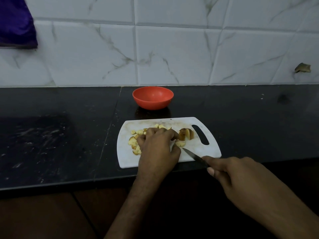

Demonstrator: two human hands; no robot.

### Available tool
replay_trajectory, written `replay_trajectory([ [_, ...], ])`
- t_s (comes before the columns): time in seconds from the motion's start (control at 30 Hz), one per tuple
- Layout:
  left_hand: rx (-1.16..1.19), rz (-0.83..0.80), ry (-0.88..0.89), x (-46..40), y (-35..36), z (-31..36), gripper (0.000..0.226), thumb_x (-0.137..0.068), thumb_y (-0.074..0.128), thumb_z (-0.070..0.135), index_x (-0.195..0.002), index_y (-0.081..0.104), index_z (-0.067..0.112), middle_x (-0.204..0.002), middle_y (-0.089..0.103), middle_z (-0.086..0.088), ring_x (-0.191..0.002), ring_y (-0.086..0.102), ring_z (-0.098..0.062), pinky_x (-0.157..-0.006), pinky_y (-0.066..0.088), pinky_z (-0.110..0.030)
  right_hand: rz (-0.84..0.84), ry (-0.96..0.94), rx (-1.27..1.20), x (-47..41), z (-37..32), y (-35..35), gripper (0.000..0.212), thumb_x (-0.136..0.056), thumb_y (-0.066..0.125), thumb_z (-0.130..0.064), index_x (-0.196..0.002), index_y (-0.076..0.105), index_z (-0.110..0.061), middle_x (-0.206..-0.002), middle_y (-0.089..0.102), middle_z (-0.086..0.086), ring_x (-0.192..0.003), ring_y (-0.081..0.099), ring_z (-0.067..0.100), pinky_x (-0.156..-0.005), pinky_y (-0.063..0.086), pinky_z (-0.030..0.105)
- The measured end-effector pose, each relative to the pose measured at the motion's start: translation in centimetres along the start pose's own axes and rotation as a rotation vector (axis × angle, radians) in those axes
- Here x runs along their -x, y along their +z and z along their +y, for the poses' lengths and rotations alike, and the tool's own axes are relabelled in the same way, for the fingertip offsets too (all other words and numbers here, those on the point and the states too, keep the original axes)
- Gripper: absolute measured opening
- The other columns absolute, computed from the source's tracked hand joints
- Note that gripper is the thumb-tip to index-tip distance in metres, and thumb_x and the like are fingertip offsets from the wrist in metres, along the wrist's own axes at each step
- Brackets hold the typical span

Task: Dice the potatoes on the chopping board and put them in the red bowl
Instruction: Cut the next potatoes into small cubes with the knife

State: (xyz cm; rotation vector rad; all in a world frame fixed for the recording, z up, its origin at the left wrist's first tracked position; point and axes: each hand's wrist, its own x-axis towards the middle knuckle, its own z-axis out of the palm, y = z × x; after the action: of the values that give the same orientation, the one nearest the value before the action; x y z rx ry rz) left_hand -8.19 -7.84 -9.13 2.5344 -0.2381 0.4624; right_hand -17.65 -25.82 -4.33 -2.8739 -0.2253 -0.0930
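A white chopping board (198, 150) lies on the black counter, handle slot to the right. Several diced potato pieces (133, 141) are scattered on its left half. A sliced potato chunk (187, 134) stands near the slot. My left hand (158, 149) lies over the board with curled fingers, its fingertips pinching a small potato piece (180, 144) next to the chunk. My right hand (229, 171) grips a knife (195, 156) whose tip points at that piece. The red bowl (152, 97) stands behind the board and looks empty.
The black counter (60, 135) runs left and right, with a front edge just below the board. A white marble-tiled wall (172, 49) rises behind the bowl. A purple cloth (16, 23) hangs at the top left.
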Motion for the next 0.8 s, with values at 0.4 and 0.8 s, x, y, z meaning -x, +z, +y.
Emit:
replay_trajectory([
  [0.4,-0.055,-0.073,0.105,0.2,0.2,0.3,0.025,-0.096,0.055,0.043,-0.12,0.06,0.038,-0.132,0.045,0.014,-0.127,0.035,-0.008,-0.113,0.018,-0.048,0.215,0.101,-0.124,-0.1,1.1,1.1,0.037,-0.099,0.04,-0.05,-0.135,0.048,-0.056,-0.07,0.061,-0.015,-0.068,0.06,0.0,-0.066,0.053,0.022],
  [0.8,-0.066,-0.002,0.001,0.3,0.2,0.9,0.019,-0.095,0.056,0.03,-0.108,0.069,0.034,-0.114,0.054,0.015,-0.118,0.038,-0.008,-0.111,0.02,-0.043,0.274,0.072,-0.166,-3.1,1.3,2.4,0.039,-0.099,0.04,-0.051,-0.138,0.047,-0.052,-0.072,0.064,-0.014,-0.066,0.061,0.002,-0.064,0.056,0.027],
])
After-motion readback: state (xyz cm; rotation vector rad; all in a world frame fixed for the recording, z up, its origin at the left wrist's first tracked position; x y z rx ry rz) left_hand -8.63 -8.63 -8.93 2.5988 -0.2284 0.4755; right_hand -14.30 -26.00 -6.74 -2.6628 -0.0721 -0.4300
